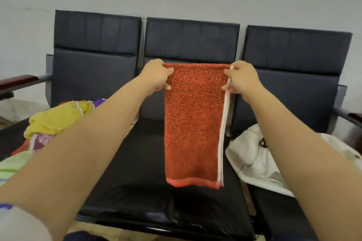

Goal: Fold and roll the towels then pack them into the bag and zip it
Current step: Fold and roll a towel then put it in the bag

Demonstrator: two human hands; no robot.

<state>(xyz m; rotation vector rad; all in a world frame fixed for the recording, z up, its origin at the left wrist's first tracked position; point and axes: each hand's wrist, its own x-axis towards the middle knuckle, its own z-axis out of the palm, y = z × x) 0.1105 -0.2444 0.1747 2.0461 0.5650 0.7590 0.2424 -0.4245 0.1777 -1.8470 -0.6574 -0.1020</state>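
Note:
An orange-red towel [194, 123] with a white edge hangs folded lengthwise in the air above the middle seat. My left hand [155, 76] pinches its top left corner. My right hand [242, 80] pinches its top right corner, where the white edge runs down. The towel's lower hem hangs just above the black seat cushion [137, 191]. A white bag [254, 158] lies on the right seat, partly behind my right forearm. A yellow towel [58, 117] tops a heap of other towels on the left seat.
A row of three dark blue padded chairs [192, 41] stands against a pale wall. Wooden armrests [17, 81] stick out at both ends. More coloured cloth, purple and light green [11, 166], lies under the yellow towel at the left.

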